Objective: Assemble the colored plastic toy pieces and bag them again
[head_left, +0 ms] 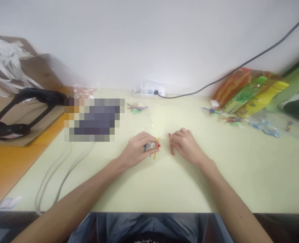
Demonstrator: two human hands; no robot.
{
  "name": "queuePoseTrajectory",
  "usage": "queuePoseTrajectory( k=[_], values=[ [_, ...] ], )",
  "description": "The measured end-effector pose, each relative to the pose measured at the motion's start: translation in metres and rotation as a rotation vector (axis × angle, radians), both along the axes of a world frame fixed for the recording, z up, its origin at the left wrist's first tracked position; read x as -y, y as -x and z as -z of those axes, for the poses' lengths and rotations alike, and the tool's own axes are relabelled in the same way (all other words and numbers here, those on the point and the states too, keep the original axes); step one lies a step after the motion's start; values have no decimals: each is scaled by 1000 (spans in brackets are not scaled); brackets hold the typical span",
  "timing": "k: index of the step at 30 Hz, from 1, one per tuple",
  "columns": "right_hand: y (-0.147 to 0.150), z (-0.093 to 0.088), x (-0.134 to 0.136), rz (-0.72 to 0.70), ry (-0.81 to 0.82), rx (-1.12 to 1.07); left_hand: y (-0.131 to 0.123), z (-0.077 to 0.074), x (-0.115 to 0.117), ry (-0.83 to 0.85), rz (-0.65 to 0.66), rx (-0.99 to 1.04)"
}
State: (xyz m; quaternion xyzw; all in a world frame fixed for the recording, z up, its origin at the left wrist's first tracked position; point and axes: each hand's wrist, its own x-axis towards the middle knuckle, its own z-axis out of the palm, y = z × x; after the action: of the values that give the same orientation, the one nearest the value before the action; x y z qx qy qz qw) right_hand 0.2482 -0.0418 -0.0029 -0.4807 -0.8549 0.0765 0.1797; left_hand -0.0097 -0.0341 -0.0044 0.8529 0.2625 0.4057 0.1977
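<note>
My left hand (141, 146) is closed in a pinch around a small plastic toy piece (156, 150) with a yellow rod, a red part and blue and white parts behind it. Its exact kind is too small to tell. My right hand (186, 143) pinches a thin red plastic rod (171, 144) with an arrow-like tip at its far end. A gap separates the two pieces, both close over the pale table (154, 189). The fingers partly cover both.
Bagged colourful pieces (138, 108) lie behind my hands, with more packets (231, 120) at right near bottles (263, 98). A power strip (149, 90) stands against the wall, its dark cable (202, 90) running right. A pixelated patch (96, 118), a black frame (25, 111) and white cables (63, 179) are left.
</note>
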Motion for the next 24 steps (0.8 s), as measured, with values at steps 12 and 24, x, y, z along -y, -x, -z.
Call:
queuePoseTrajectory(
  k=[12, 24],
  values=[
    [5, 1, 3, 59, 40, -343, 1, 1, 2, 86, -43, 18],
    [14, -14, 11, 71, 348, -695, 2, 1, 3, 93, -35, -6]
  ],
)
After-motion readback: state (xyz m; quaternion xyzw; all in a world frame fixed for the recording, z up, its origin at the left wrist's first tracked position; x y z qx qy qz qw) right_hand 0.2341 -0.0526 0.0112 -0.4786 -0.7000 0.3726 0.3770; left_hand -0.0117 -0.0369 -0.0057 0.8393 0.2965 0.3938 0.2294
